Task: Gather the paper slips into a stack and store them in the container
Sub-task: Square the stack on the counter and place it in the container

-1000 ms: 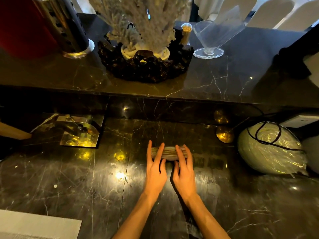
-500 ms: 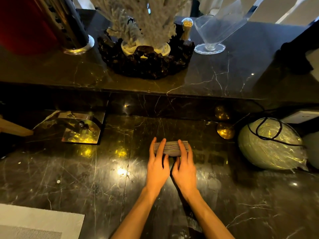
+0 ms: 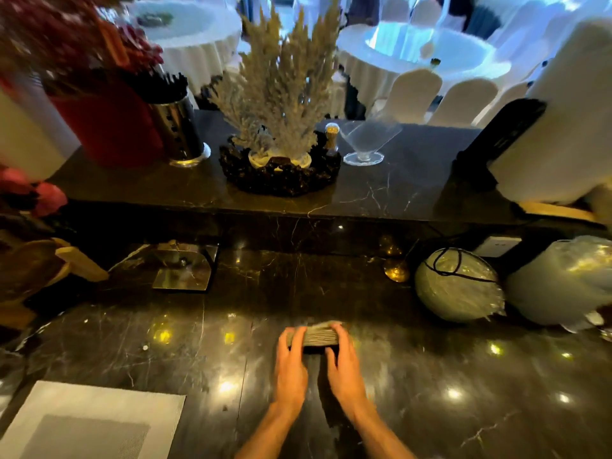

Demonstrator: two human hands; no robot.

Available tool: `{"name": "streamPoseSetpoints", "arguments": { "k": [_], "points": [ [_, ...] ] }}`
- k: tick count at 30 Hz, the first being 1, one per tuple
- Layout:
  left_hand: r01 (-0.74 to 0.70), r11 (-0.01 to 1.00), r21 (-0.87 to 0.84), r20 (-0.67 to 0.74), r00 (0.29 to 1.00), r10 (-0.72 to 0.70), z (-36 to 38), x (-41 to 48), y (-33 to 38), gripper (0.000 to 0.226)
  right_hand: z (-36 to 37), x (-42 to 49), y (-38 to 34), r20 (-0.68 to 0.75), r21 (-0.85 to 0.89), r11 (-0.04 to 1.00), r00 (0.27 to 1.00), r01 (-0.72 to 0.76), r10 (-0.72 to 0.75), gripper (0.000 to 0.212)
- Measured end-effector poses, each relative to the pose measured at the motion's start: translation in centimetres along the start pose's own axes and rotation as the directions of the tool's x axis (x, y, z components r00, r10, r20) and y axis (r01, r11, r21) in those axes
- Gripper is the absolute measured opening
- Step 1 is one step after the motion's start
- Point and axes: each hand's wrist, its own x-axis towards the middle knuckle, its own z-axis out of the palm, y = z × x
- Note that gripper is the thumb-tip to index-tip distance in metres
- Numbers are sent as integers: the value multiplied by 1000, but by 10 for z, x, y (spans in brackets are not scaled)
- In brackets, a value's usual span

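Observation:
A thick stack of paper slips [image 3: 318,336] stands on edge on the dark marble counter [image 3: 463,376], near its middle. My left hand [image 3: 290,369] clasps the stack's left end, fingers curled over the top. Against the right end presses my right hand [image 3: 342,366], fingers also over the top. Both hands squeeze the stack between them. A clear cone-shaped glass holder [image 3: 366,140] stands on the raised shelf behind, to the right of the dried plant. A shiny metal holder [image 3: 185,268] sits at the back left of the lower counter.
A dried plant in a dark wreath [image 3: 281,170], a steel cylinder [image 3: 177,130] and a red vase [image 3: 109,127] line the shelf. Plastic-wrapped plates [image 3: 458,286] with a black cord sit right. A grey placemat [image 3: 89,422] lies front left. Wooden pieces [image 3: 79,263] stick out at left.
The head has lifted, so the dining room behind the shelf has come into view. Both hands have curled tighter around the stack's ends.

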Motion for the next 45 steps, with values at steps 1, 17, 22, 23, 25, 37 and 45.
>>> {"name": "streamPoseSetpoints", "arguments": {
  "k": [1,17,22,23,25,37,45],
  "points": [
    [-9,1000,5,15,1000,9,-4,-13,1,47,-4,-11,-4,10,5,1000,1000,-30,30,51],
    [539,751,-382,625,749,-221,-117,-216,43,35,-99,-175,-89,393,376,786,853,-491,345,38],
    [629,662,-408,765,631,-128,-130,-267,36,49,-115,-209,-95,673,209,868,710,-450,206,42],
    [625,644,-442,741,659,-131,-125,-274,34,53,-111,-214,-96,680,191,879,704,-438,203,44],
    [601,591,-539,656,739,-153,-115,-286,30,57,-100,-224,-97,634,247,848,740,-470,225,51],
    [478,723,-499,481,846,-227,-60,-311,60,73,-109,-252,-71,535,542,491,731,-682,425,64],
    [550,689,-472,533,801,-274,-28,-315,76,55,-128,-246,-38,542,537,431,688,-726,482,64]
  ]
}}
